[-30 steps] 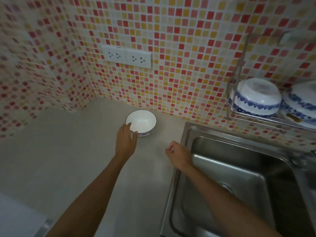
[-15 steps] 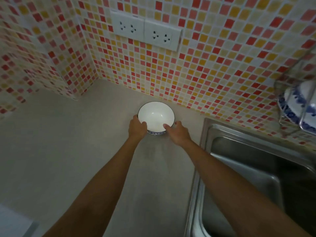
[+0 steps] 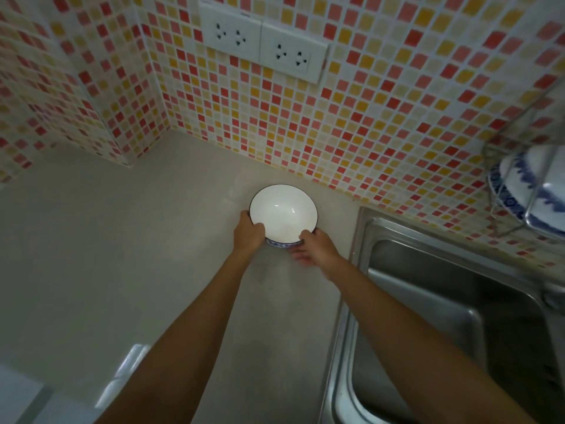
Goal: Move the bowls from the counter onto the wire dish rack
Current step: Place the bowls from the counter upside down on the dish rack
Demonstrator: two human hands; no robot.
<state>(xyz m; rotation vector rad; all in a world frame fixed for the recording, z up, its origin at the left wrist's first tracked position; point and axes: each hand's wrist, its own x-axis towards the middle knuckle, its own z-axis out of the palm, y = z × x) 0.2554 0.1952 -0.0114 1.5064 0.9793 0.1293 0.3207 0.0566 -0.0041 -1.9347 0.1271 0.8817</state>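
A white bowl point(image 3: 282, 211) with a dark rim and a blue patterned outside is on the pale counter near the tiled wall, tilted a little toward the wall. My left hand point(image 3: 248, 234) grips its left near rim, thumb over the edge. My right hand point(image 3: 315, 247) holds its right near side from below, fingers blurred. At the right edge the wire dish rack point(image 3: 501, 139) hangs on the wall with two blue-and-white bowls point(image 3: 519, 179) upside down in it.
A steel sink point(image 3: 428, 301) lies to the right of the bowl, below the rack. A double wall socket point(image 3: 263, 45) is above the bowl. The counter point(image 3: 122, 255) stretches left to a tiled corner.
Both hands have closed on the bowl, which now tips up at its near side. The view has moved closer and to the left.
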